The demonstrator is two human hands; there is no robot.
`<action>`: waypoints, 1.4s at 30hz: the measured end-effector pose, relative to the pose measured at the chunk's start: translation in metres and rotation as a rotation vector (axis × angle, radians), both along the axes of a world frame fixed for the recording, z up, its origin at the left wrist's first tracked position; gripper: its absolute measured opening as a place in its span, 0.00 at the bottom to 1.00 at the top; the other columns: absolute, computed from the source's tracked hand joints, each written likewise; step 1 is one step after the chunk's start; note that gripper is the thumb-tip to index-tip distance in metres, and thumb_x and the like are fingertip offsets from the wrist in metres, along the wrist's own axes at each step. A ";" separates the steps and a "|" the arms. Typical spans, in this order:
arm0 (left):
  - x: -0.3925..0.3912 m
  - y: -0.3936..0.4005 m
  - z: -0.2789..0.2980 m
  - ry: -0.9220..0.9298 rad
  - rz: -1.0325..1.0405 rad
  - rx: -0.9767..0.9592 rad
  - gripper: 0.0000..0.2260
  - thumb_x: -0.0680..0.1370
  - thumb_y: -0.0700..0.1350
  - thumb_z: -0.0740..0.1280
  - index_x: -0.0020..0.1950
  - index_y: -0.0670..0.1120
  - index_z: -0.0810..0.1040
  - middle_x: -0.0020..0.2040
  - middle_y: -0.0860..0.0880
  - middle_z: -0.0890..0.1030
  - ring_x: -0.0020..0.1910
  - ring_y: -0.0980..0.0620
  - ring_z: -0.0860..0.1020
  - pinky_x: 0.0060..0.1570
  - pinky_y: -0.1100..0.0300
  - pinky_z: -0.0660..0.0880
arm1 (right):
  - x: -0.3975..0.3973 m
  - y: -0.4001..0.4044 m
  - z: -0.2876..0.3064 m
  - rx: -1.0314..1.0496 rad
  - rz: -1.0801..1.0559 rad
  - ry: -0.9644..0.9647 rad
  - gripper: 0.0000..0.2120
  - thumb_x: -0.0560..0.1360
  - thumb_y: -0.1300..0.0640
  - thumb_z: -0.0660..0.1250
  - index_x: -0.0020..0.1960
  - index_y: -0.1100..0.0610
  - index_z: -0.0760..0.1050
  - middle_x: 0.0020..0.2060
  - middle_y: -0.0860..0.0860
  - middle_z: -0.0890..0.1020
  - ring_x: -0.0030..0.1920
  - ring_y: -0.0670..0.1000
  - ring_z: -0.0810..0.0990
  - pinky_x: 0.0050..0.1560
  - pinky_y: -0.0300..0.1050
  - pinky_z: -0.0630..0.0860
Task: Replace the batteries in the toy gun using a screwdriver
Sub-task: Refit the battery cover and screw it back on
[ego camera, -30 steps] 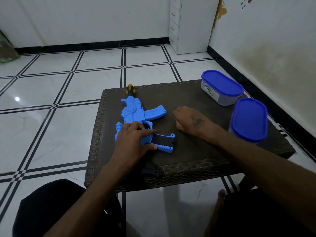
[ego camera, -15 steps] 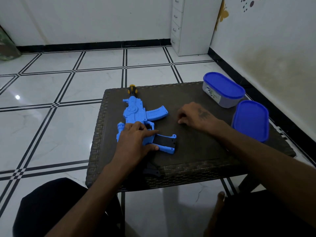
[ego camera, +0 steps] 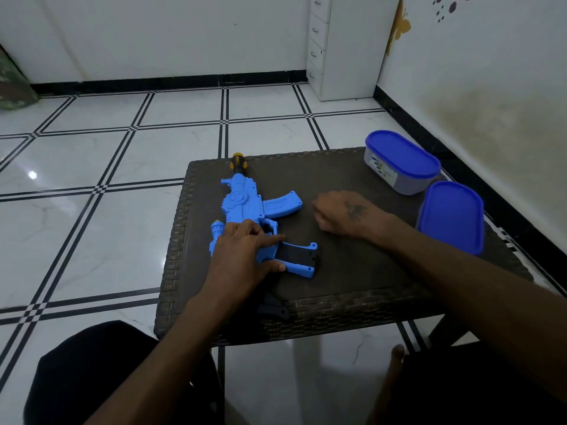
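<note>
Fingers [ego camera: 270, 239] of our left hand [ego camera: 242, 256] lie mostly straight, forefinger and thumb flanking the near end of the toy gun [ego camera: 245, 207], pressing it flat to the counter [ego camera: 352, 271] rather than curling round it. Just right of those fingertips is the dark panel [ego camera: 296, 254] set in the gun's blue stock, which we take for the battery cover, though we cannot tell whether a screw sits in it. Our right hand [ego camera: 343, 214] rests on the counter well right of the gun, knuckles up and fingers tucked under; it seems to hold nothing, yet whatever is beneath the palm is hidden from us.

Outward from the hands, the gun's long axis runs from near to far, stock toward us, muzzle away, its curved magazine jutting right. At the far tip is a yellow-and-black piece [ego camera: 238, 162], either the muzzle cap or a screwdriver handle; we cannot say which. A small dark part [ego camera: 273, 308] lies at the near edge of the counter, below our left wrist.

Since the left hand already pins the gun, we judge the free right hand the one to bring the tool, reaching left and slightly near toward the panel. Two blue-lidded tubs [ego camera: 402, 161] stand at the far right.
</note>
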State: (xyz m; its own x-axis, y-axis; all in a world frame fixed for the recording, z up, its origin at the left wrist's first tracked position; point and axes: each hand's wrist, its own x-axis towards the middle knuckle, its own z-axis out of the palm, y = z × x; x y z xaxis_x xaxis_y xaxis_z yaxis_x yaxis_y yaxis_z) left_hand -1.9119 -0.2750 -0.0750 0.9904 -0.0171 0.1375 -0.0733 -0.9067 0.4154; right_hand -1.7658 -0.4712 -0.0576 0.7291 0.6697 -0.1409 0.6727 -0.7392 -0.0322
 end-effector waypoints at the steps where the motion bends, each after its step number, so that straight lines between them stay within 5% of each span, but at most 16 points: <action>1: 0.000 0.000 0.000 -0.006 -0.001 -0.006 0.26 0.69 0.58 0.73 0.67 0.59 0.75 0.50 0.56 0.69 0.56 0.52 0.65 0.58 0.60 0.63 | -0.003 -0.001 0.001 0.053 -0.017 0.019 0.05 0.78 0.54 0.62 0.46 0.55 0.73 0.42 0.51 0.77 0.42 0.52 0.77 0.41 0.46 0.73; 8: 0.000 0.001 -0.002 -0.016 0.004 -0.005 0.26 0.69 0.58 0.73 0.67 0.60 0.74 0.49 0.57 0.69 0.55 0.54 0.64 0.59 0.58 0.65 | -0.042 -0.013 0.013 0.476 -0.099 0.126 0.03 0.73 0.61 0.72 0.45 0.55 0.79 0.39 0.47 0.82 0.38 0.44 0.80 0.41 0.41 0.80; 15: -0.002 -0.001 0.000 -0.004 0.007 0.018 0.26 0.70 0.59 0.72 0.67 0.60 0.74 0.51 0.56 0.69 0.57 0.51 0.65 0.58 0.59 0.62 | -0.073 -0.025 -0.003 0.770 -0.201 0.233 0.13 0.74 0.60 0.71 0.57 0.50 0.78 0.37 0.48 0.82 0.34 0.46 0.81 0.36 0.37 0.80; 18: -0.001 -0.001 -0.001 0.006 0.013 0.025 0.26 0.70 0.59 0.72 0.67 0.60 0.74 0.51 0.56 0.68 0.57 0.51 0.65 0.58 0.59 0.61 | -0.083 -0.023 -0.011 0.849 -0.258 0.288 0.07 0.76 0.63 0.69 0.51 0.55 0.82 0.37 0.51 0.84 0.32 0.46 0.82 0.36 0.41 0.82; 28: -0.001 -0.001 -0.003 0.005 0.017 0.022 0.26 0.70 0.60 0.71 0.68 0.59 0.74 0.51 0.55 0.69 0.57 0.51 0.65 0.60 0.56 0.64 | -0.100 -0.021 -0.023 0.950 -0.297 0.327 0.08 0.75 0.65 0.70 0.46 0.53 0.82 0.45 0.51 0.81 0.41 0.49 0.81 0.38 0.41 0.81; 42: -0.002 -0.002 -0.002 0.004 0.014 0.020 0.26 0.71 0.59 0.71 0.68 0.59 0.74 0.50 0.56 0.68 0.57 0.52 0.64 0.59 0.58 0.63 | -0.103 -0.021 -0.018 1.009 -0.401 0.576 0.05 0.75 0.68 0.70 0.49 0.62 0.82 0.47 0.54 0.85 0.37 0.49 0.82 0.36 0.36 0.80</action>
